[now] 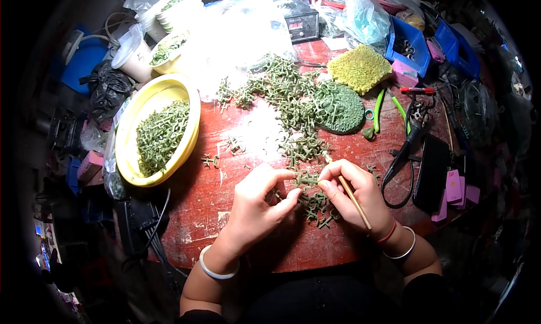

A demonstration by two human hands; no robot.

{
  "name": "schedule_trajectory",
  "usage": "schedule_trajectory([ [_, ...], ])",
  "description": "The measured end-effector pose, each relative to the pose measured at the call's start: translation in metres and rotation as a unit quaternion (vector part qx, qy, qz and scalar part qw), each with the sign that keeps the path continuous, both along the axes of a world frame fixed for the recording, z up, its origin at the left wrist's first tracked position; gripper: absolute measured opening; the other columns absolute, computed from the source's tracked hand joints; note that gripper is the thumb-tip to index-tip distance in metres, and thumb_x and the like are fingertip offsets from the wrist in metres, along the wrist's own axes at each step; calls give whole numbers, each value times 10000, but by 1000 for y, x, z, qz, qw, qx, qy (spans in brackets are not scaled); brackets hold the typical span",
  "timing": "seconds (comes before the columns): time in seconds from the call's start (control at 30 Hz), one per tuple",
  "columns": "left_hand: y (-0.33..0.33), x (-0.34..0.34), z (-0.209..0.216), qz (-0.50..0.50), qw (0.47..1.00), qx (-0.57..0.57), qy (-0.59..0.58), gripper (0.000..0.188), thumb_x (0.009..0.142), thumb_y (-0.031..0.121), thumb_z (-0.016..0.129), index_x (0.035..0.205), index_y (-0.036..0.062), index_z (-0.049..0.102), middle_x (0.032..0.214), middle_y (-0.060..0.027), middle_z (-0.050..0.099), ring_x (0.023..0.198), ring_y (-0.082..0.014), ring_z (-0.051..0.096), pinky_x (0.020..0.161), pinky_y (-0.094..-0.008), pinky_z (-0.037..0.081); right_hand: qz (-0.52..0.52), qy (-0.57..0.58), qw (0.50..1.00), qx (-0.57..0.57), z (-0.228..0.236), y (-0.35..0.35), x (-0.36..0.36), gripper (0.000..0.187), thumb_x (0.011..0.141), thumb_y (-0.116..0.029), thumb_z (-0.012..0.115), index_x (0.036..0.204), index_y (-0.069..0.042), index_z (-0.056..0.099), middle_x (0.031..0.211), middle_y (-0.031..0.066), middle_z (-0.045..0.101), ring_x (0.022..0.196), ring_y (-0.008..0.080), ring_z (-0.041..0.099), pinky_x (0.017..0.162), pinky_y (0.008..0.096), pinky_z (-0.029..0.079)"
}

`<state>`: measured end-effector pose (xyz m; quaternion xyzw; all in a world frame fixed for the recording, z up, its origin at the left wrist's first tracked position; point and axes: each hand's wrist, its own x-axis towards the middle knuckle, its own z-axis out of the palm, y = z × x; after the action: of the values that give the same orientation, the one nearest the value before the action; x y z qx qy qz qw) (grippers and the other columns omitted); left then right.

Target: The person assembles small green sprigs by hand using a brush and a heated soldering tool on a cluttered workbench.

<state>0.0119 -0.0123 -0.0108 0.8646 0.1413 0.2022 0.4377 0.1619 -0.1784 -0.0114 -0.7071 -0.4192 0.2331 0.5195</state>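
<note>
My right hand (358, 194) grips a slim wooden-handled stick (355, 203) with a pale tip, perhaps a brush, slanting across the fingers. Opposite it is my left hand (262, 197), thumb and index finger curved with a gap between them. A small green branched piece (306, 179) lies between the fingertips of both hands; whether either hand pinches it I cannot make out. Below the fingers, several more green pieces (318, 207) rest on the red table (236, 256). Beyond my hands spreads a large heap of the same pieces (293, 98).
At the left a yellow basin (194, 112) holds more green pieces. Toward the back right are a round green pad (345, 107), a yellow sponge-like block (360, 69), green-handled pliers (378, 111) and a blue bin (414, 39). A black phone (431, 172) lies near pink blocks (453, 186).
</note>
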Motion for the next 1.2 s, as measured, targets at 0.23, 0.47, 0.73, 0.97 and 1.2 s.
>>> schedule_trajectory([
  [0.23, -1, 0, -1, -6, 999, 49, -19, 290, 823, 53, 812, 1095, 44, 715, 802, -93, 615, 680, -210, 637, 593, -323, 518, 3, 12, 1000, -2, 7, 1, -2, 62, 937, -8, 689, 989, -12, 656, 813, 59, 604, 672, 107, 572, 608, 275, 467],
  [0.47, 0, 1, -2, -2, 993, 96, -65, 300, 820, 37, 796, 1110, 49, 720, 783, -86, 595, 665, -207, 606, 593, -330, 503, 40, 22, 999, 21, 6, -1, 3, 52, 967, -23, 679, 1011, -11, 653, 858, 43, 617, 731, 82, 567, 652, 257, 465],
  [0.73, 0, -1, -1, 16, 995, -90, -33, 264, 846, 39, 794, 1103, 36, 735, 811, -21, 628, 705, -95, 598, 651, -247, 492, 21, 139, 990, 28, 6, 0, 4, 65, 1016, -63, 657, 1054, -10, 654, 866, -32, 602, 791, 33, 519, 708, 221, 444],
  [0.97, 3, -5, 3, 15, 957, -290, 3, 165, 913, 46, 760, 1071, 9, 731, 869, 11, 666, 799, -51, 594, 729, -235, 497, 21, 153, 988, 16, 10, -1, 3, 59, 1013, -55, 659, 1051, -10, 657, 871, -34, 607, 799, 33, 520, 712, 218, 441],
  [1.2, -3, -4, -1, 49, 968, -243, 27, 151, 886, 13, 735, 1037, 3, 731, 863, -14, 684, 799, -70, 623, 754, -249, 509, 25, 152, 988, 14, 12, -1, 2, 55, 1013, -51, 655, 1050, -10, 657, 866, -34, 607, 794, 30, 520, 711, 215, 442],
])
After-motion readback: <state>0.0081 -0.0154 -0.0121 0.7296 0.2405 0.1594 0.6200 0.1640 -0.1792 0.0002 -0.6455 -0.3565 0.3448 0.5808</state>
